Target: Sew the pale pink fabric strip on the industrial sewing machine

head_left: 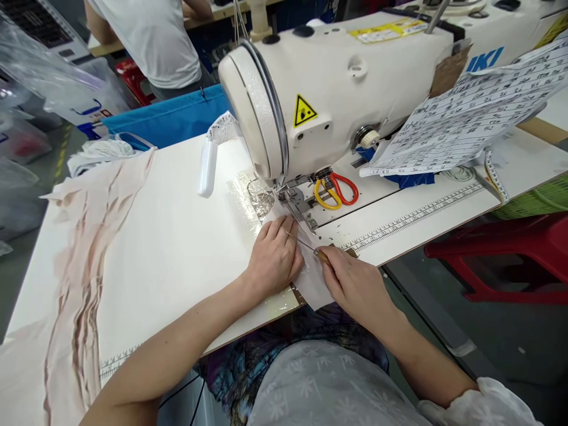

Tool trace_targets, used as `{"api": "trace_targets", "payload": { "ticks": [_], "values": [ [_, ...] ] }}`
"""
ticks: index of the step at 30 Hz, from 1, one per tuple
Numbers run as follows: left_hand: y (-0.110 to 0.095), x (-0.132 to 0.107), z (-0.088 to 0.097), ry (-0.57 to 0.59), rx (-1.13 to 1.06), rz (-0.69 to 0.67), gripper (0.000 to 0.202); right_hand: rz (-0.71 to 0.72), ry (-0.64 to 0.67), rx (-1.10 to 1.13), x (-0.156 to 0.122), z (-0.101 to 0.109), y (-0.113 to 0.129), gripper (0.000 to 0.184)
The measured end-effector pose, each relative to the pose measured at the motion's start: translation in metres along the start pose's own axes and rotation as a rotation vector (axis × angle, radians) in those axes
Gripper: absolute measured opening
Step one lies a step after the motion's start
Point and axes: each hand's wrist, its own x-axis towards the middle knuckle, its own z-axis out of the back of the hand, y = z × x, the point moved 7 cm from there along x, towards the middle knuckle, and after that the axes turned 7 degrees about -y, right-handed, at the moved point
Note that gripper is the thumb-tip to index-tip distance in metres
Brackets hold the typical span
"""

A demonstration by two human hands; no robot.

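My left hand [274, 254] lies beside the presser foot with its fingers curled together, pressing on a sheer pale fabric piece [313, 281]. In my right hand [359, 290] is an awl [322, 256] with a wooden handle. Its thin metal shaft points up and left, the tip close to my left fingers. The fabric runs from the needle area toward the table's front edge, partly hidden by both hands. Above them is the white sewing machine head [346, 77]. Scissors [336, 190] with one yellow and one red handle lie right of the needle.
Long pale pink fabric strips [84, 284] lie along the table's left side. Printed paper sheets [470, 112] lean against the machine at right. A ruler tape [412, 216] is stuck along the front edge. A red stool [510, 260] stands at right; another person [151, 41] sits beyond.
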Motion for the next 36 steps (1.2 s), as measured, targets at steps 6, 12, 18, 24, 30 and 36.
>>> {"api": "trace_targets", "payload": {
  "ticks": [6, 12, 18, 24, 30, 36],
  "values": [
    [0.007, 0.002, -0.003, 0.006, 0.034, 0.011, 0.044, -0.003, -0.006, -0.010, 0.005, -0.004, 0.002, 0.021],
    [0.018, 0.007, -0.002, 0.039, 0.077, 0.074, 0.044, -0.020, 0.027, -0.027, 0.015, -0.009, 0.004, 0.018],
    [0.026, 0.010, -0.003, 0.035, 0.094, 0.068, 0.043, -0.075, 0.067, -0.037, 0.021, -0.016, 0.003, 0.016],
    [0.039, 0.011, -0.001, -0.043, 0.112, 0.034, 0.036, -0.075, -0.003, 0.042, 0.015, -0.009, 0.007, 0.016],
    [0.022, 0.008, 0.003, -0.042, 0.005, -0.014, 0.034, -0.070, -0.014, 0.050, 0.012, -0.008, 0.009, 0.020],
    [0.014, 0.006, -0.002, 0.004, 0.014, 0.004, 0.036, -0.075, -0.001, 0.057, 0.010, -0.006, 0.007, 0.019]
  ]
}}
